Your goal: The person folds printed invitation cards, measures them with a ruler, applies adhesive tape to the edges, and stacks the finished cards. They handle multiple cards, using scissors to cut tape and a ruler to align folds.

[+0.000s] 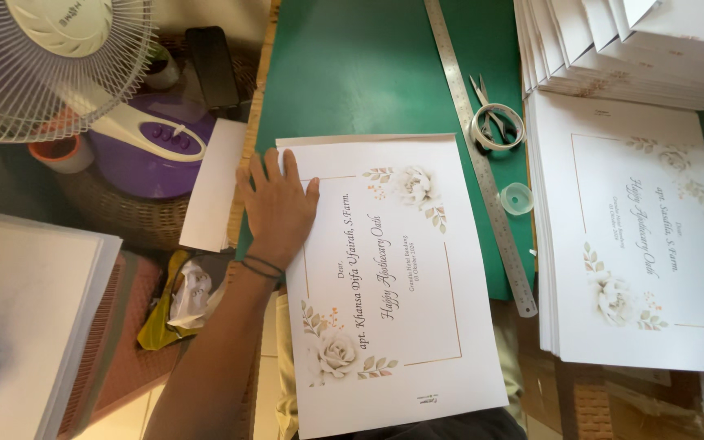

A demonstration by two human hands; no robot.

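Printed sheet (393,285) with floral corners, flat on green bench (368,73).
Left hand (279,204) rests open on sheet's left edge, fingers spread, palm down, gripping nothing; right hand out of view. Steel ruler (482,163) lies just beside the sheet's right edge; tape roll (497,128) and stack of similar sheets (637,236) further right.
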